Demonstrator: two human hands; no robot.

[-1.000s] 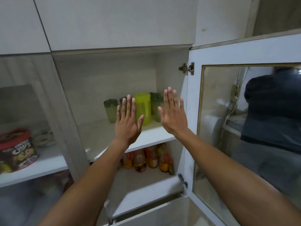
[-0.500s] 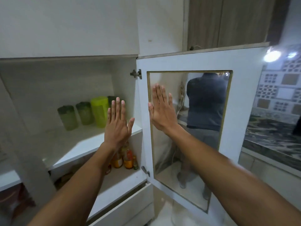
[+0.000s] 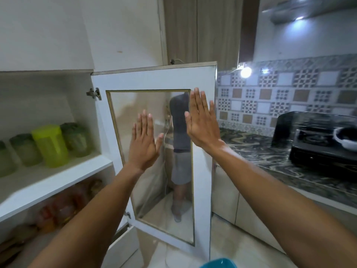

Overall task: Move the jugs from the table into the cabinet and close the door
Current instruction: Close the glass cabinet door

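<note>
Four jugs [image 3: 48,146] already stand on the cabinet shelf [image 3: 58,176], at about nine o'clock from my hands. One is bright yellow-green and three are darker green. So I think only the door [image 3: 154,78] is left to shut.

It hangs wide open, with its hinge [image 3: 94,93] at ten o'clock. My left hand [image 3: 144,146] is flat and spread in front of the glass panel [image 3: 150,190], holding nothing. My right hand [image 3: 202,126] is flat too, at two o'clock from the left one, by the door's free edge. I cannot tell if either palm touches.

What could go wrong? If I push hard on the glass, it might crack. If I swing the door fast, it could slam and shake the jugs. My left fingers could get pinched near the hinge side.
</note>
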